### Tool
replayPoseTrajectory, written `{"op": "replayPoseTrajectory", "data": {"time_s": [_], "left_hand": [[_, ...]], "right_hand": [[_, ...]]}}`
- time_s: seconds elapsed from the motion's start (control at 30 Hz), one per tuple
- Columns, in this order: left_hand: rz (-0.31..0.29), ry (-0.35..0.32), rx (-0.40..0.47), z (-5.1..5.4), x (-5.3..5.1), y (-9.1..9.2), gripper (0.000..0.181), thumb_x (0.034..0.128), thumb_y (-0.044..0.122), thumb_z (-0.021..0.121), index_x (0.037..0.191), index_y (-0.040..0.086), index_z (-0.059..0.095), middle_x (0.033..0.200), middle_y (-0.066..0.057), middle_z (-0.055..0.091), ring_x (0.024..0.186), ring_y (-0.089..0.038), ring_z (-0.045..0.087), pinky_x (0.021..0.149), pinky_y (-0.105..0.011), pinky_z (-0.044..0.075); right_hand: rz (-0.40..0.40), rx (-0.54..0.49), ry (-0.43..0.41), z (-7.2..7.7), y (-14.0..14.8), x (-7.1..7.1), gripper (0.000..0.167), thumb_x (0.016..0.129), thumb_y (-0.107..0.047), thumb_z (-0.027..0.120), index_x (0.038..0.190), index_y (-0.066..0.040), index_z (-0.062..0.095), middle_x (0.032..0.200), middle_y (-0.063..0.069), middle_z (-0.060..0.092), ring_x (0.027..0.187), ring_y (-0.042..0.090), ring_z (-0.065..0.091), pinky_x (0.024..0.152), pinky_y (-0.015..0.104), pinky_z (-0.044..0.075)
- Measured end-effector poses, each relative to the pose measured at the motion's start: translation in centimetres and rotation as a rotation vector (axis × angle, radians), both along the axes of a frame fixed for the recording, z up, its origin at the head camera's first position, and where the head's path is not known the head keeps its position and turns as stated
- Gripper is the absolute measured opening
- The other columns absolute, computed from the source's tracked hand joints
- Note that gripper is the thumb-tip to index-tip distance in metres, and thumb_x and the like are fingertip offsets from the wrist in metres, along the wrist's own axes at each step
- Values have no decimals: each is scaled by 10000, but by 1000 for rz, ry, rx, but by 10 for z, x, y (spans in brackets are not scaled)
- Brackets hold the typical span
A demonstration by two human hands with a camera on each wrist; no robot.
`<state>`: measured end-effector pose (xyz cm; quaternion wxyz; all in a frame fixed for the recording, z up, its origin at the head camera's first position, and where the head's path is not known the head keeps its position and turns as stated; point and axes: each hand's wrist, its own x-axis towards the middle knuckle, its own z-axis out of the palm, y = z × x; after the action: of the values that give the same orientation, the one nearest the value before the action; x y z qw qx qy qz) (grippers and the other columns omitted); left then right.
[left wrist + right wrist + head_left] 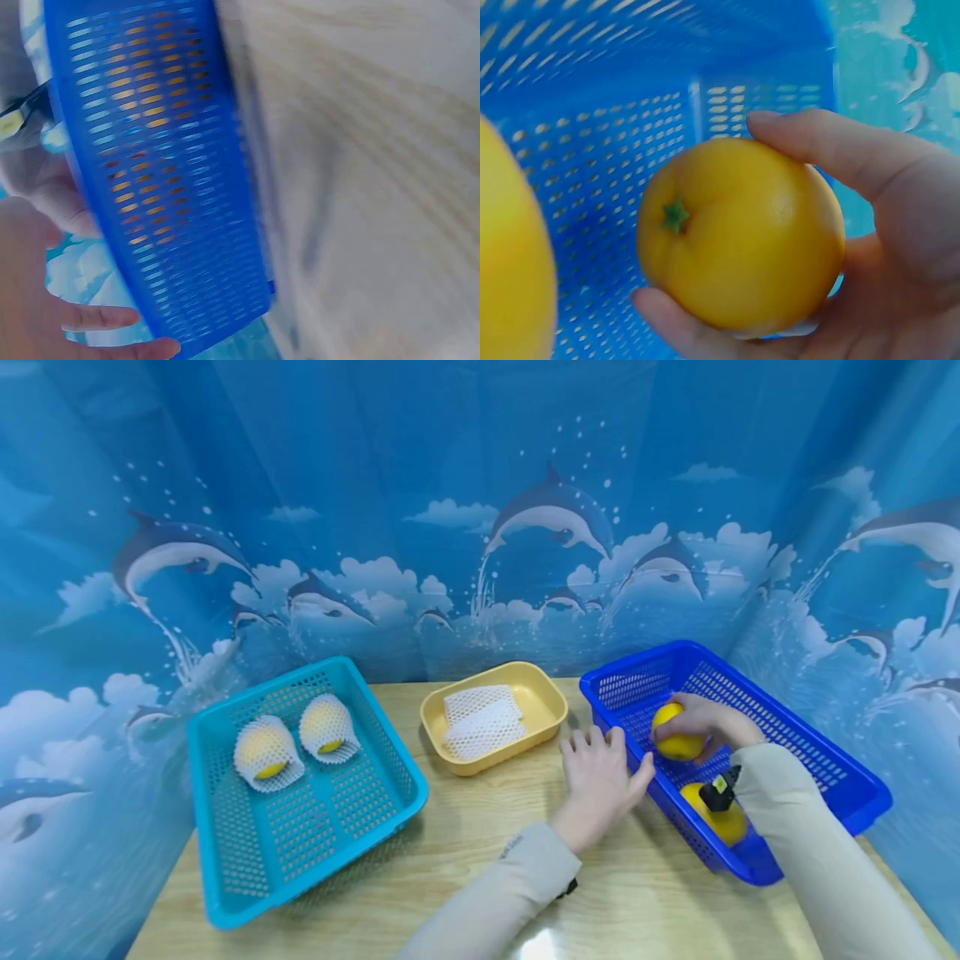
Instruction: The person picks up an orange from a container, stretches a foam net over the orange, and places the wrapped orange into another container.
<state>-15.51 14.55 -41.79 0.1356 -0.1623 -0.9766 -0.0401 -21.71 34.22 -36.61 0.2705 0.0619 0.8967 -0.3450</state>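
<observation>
My right hand (708,722) reaches into the blue basket (787,727) and grips an orange (739,232), thumb on one side and fingers on the other. The orange has a green star-shaped stem end that faces the right wrist camera. A second orange (731,827) lies in the near end of the same basket, partly covered by the wrist strap. Just outside the basket's left wall is my left hand (600,777), fingers spread and holding nothing. Its fingertips are close to the rim; whether they touch it I cannot tell.
A yellow tray (543,706) at the back middle holds white foam net sleeves (487,722). On the left stands a teal basket (322,852) with two net-wrapped fruits, one nearer (264,747) and one farther back (327,724). A dolphin-print curtain (420,460) hangs behind the wooden table (480,827).
</observation>
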Motion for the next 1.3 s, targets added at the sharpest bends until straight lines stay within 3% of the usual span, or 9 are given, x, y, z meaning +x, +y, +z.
{"op": "replayPoseTrajectory", "data": {"time_s": [0.13, 0.27, 0.37, 0.43, 0.53, 0.63, 0.83, 1.07, 1.3], "left_hand": [[-19, -31, 71, 13, 0, -12, 499, 950, 643, 360, 1127, 218, 553, 1041, -36, 637, 996, -250, 589, 874, -426, 447], [-72, -83, 213, 19, -1, -28, 464, 941, 588, 466, 1141, 176, 544, 1025, -38, 638, 978, -236, 591, 780, -370, 459], [-141, -175, 374, 21, -3, -43, 483, 950, 540, 503, 1219, 140, 538, 1092, -42, 633, 1003, -210, 591, 794, -348, 473], [-187, -271, 515, 20, -3, -54, 512, 953, 510, 530, 1292, 127, 512, 1122, -41, 619, 976, -175, 588, 786, -324, 482], [-241, -408, 718, 16, -2, -68, 520, 949, 489, 569, 1332, 151, 470, 1026, -7, 596, 817, -125, 568, 692, -285, 485], [-306, -480, 859, 12, -1, -80, 522, 953, 450, 605, 1354, 171, 424, 904, 7, 563, 687, -95, 516, 600, -249, 459], [-476, -529, 1035, -1, 6, -100, 534, 937, 301, 683, 1351, 136, 390, 890, -46, 575, 759, -97, 562, 683, -227, 521], [-474, -597, 1142, -10, 26, -115, 751, 844, 299, 790, 1412, 169, 316, 963, -26, 600, 852, -149, 588, 784, -288, 539], [-546, -508, 1179, -22, 43, -119, 851, 796, 236, 823, 1415, 167, 244, 1042, -27, 606, 872, -148, 592, 807, -324, 535]], "right_hand": [[8, -10, 51, 10, -5, 5, 775, 878, -282, 700, 1431, 50, 269, 1162, 289, 457, 938, 359, 566, 698, 483, 587], [22, -17, 112, 22, -12, 11, 706, 876, -308, 712, 1370, 29, 336, 1151, 270, 480, 914, 342, 575, 665, 457, 587], [39, -13, 167, 32, -20, 15, 729, 870, -328, 725, 1377, 25, 339, 1145, 261, 488, 892, 331, 574, 637, 422, 584], [55, 0, 214, 39, -26, 18, 748, 861, -338, 739, 1382, 24, 343, 1142, 260, 494, 875, 322, 575, 613, 399, 581], [72, 26, 282, 47, -35, 22, 773, 848, -336, 758, 1401, 10, 345, 1140, 262, 501, 840, 311, 576, 587, 381, 575], [86, 56, 347, 55, -45, 27, 787, 836, -336, 774, 1414, -7, 354, 1143, 261, 509, 830, 307, 573, 566, 362, 568], [130, 66, 456, 70, -70, 42, 776, 834, -321, 782, 1434, -32, 384, 1185, 249, 523, 865, 328, 567, 582, 352, 562], [187, 39, 591, 78, -96, 65, 703, 819, -284, 806, 1401, -90, 462, 1243, 190, 554, 939, 338, 564, 659, 376, 546], [215, -68, 693, 65, -121, 86, 711, 780, -208, 839, 1391, -116, 488, 1319, 156, 545, 972, 316, 584, 734, 442, 556]]}}
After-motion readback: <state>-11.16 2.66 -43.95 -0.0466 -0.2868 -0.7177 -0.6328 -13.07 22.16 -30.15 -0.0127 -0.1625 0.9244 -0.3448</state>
